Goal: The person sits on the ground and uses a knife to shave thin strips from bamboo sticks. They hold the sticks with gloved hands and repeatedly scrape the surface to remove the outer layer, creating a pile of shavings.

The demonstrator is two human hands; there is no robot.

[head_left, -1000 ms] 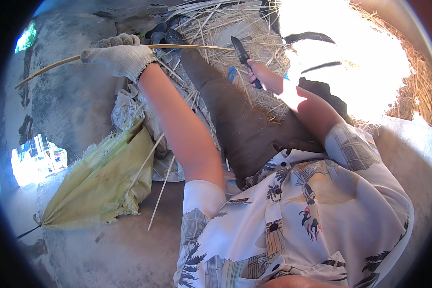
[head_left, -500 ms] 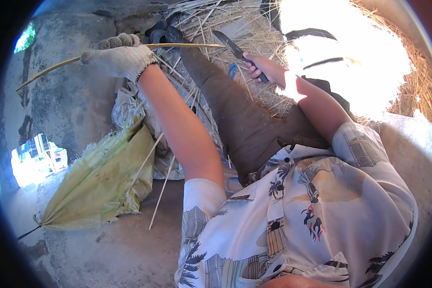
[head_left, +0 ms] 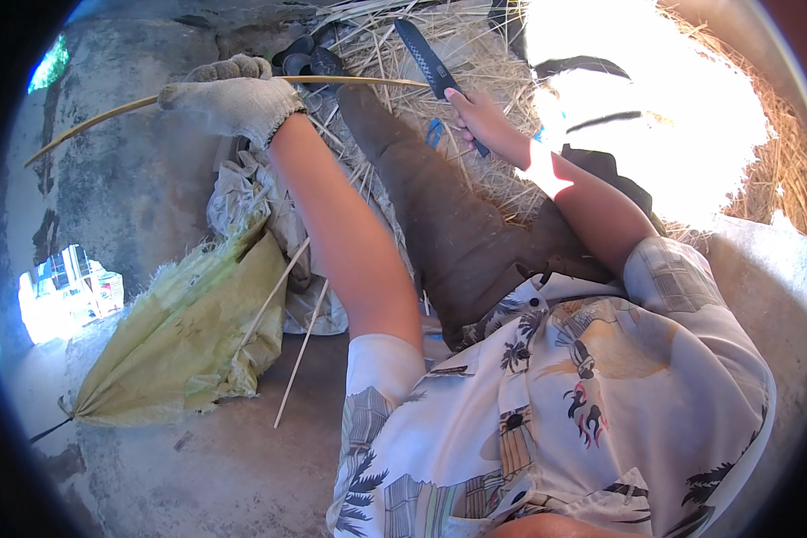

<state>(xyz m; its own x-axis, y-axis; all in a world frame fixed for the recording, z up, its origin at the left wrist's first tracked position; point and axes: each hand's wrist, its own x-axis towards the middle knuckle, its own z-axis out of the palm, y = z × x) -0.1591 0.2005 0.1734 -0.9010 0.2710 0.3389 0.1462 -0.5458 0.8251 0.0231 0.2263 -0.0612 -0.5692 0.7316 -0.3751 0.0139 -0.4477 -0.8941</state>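
Observation:
In a knitted, pale work glove, my left hand [head_left: 229,99] is closed around a long, thin, yellowish strip [head_left: 359,81] that looks like split bamboo. The strip bows gently, with one end out to the left and the other reaching right. My bare right hand [head_left: 486,124] grips a knife [head_left: 421,54] by its dark handle. Its broad dark blade points up and to the left, the flat side showing. The strip's right end meets the blade near the handle; whether they touch or only overlap, I cannot tell.
Straw and shavings [head_left: 493,67] litter the floor beyond my outstretched leg [head_left: 412,179]. A yellow-green woven sack [head_left: 188,341] lies at the left, with thin sticks [head_left: 300,354] beside it. Dark footwear [head_left: 309,61] sits near the strip. Glaring sunlight hides the upper right.
The knife has moved up and left toward the strip's end, and its blade has turned to show more of its flat side. My left hand and the strip have shifted slightly right.

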